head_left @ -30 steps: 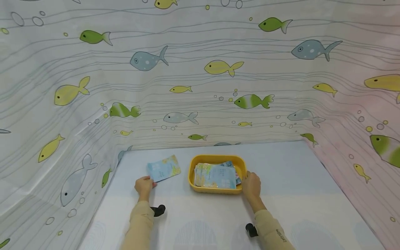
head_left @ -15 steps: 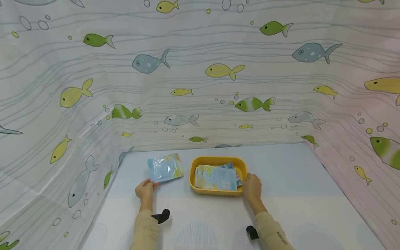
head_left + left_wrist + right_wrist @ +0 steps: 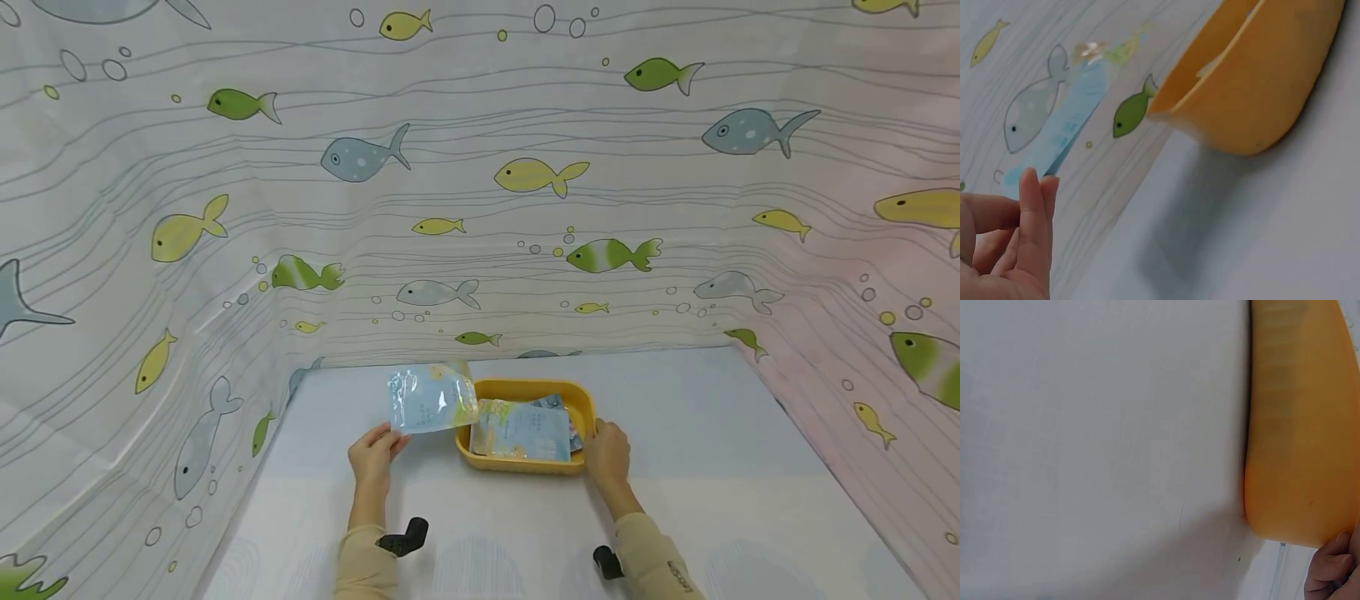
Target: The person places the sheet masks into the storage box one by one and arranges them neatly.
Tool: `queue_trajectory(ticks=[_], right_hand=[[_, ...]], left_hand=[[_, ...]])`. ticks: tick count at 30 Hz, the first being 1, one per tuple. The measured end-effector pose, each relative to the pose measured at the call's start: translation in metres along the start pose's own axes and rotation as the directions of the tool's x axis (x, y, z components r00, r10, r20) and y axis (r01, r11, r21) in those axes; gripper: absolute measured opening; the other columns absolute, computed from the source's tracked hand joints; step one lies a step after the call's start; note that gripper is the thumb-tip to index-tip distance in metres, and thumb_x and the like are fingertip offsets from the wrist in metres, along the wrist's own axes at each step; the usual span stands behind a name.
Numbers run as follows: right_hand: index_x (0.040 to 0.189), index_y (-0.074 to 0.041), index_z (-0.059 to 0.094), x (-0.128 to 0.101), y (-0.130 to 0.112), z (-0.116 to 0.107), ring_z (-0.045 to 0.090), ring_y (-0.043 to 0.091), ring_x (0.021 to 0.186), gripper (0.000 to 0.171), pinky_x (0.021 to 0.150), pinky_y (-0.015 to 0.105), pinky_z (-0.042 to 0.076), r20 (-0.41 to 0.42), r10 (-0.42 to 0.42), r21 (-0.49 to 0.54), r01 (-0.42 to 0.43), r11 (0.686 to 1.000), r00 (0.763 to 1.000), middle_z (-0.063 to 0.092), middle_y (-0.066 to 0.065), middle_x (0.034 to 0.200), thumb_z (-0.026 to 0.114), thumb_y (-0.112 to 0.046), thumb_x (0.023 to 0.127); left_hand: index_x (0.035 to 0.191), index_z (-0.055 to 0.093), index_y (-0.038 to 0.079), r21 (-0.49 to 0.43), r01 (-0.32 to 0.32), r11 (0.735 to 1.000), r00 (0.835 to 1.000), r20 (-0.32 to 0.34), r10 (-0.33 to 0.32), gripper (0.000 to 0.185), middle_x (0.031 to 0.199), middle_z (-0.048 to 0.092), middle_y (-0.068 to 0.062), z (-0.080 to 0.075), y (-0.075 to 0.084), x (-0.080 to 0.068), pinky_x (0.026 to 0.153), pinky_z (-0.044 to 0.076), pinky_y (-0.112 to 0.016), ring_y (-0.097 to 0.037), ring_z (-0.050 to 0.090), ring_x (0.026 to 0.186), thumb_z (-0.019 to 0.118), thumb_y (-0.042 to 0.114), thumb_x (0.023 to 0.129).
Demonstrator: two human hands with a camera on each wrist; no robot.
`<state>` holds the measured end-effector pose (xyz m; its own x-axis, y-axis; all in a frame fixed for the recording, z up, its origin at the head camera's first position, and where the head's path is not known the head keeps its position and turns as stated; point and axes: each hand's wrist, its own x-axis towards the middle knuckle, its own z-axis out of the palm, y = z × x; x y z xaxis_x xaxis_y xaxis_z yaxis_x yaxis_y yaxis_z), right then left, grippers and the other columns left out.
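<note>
My left hand [image 3: 372, 461] pinches a flat, glossy light-blue sachet [image 3: 431, 400] by its lower left corner. The sachet is held up off the table, its right end overlapping the basket's left rim in the head view. Thumb and fingers close on the sachet's near end [image 3: 1063, 134] in the left wrist view. A yellow plastic basket [image 3: 525, 468] holds several similar sachets [image 3: 528, 432] lying in a stack. At the basket's right side, my right hand [image 3: 609, 457] grips the rim. The right wrist view shows curled fingers [image 3: 1329, 569] at the basket's corner, the thumb hidden.
The basket stands on a white table [image 3: 697, 467] near its back edge. Behind and to both sides hangs a fish-printed curtain [image 3: 480, 250]. Black camera mounts [image 3: 405, 538] sit on both wrists.
The left hand has lifted the sachet off the table and carried it right, to the basket's left rim. The right hand stays on the basket. The head view has tilted slightly.
</note>
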<state>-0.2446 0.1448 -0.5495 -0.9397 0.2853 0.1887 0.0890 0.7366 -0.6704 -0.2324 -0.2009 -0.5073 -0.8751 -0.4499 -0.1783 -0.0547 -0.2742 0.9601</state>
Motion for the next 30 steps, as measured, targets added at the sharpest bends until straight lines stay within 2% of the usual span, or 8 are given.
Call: queue_trajectory(ticks=[5,13,23,30], right_hand=[[0.087,0.011,0.064,-0.001,-0.001,0.001,0.053,0.025,0.062,0.013,0.053,0.042,0.048,-0.008,-0.02,-0.009,0.02,1.0,1.0,0.056,0.016,0.07,0.06,-0.001,0.086],[0.088,0.011,0.064,-0.001,-0.001,0.001,0.054,0.026,0.061,0.013,0.051,0.041,0.048,0.001,-0.018,-0.001,0.018,1.0,1.0,0.056,0.016,0.07,0.06,0.0,0.085],[0.093,0.012,0.065,-0.001,-0.001,0.0,0.054,0.025,0.062,0.016,0.053,0.04,0.049,0.006,-0.016,0.005,0.016,1.0,1.0,0.056,0.016,0.071,0.06,-0.001,0.086],[0.084,0.01,0.063,-0.001,0.0,0.001,0.049,0.023,0.06,0.012,0.051,0.038,0.047,0.003,-0.019,-0.009,0.019,1.0,1.0,0.053,0.014,0.068,0.06,-0.001,0.086]], left_hand=[[0.115,0.048,-0.025,-0.01,0.011,1.0,0.999,0.053,-0.011,0.036,0.081,0.06,-0.01,0.017,-0.012,-0.012,0.065,0.055,-0.021,-0.012,0.067,0.065,0.055,-0.016,0.081],[0.108,0.05,-0.028,-0.036,0.015,0.999,0.994,0.108,-0.011,0.032,0.077,0.058,-0.01,0.039,-0.026,-0.019,0.062,0.055,-0.022,-0.012,0.066,0.059,0.055,-0.02,0.078],[0.107,0.053,-0.025,0.071,0.016,0.997,0.989,0.148,-0.027,0.032,0.08,0.057,-0.013,0.062,-0.031,-0.024,0.062,0.055,-0.022,-0.014,0.066,0.061,0.056,-0.017,0.077],[0.104,0.055,-0.025,0.095,-0.006,0.995,0.984,0.177,-0.011,0.029,0.083,0.059,-0.018,0.077,-0.033,-0.027,0.06,0.055,-0.023,-0.013,0.065,0.059,0.054,-0.018,0.076]])
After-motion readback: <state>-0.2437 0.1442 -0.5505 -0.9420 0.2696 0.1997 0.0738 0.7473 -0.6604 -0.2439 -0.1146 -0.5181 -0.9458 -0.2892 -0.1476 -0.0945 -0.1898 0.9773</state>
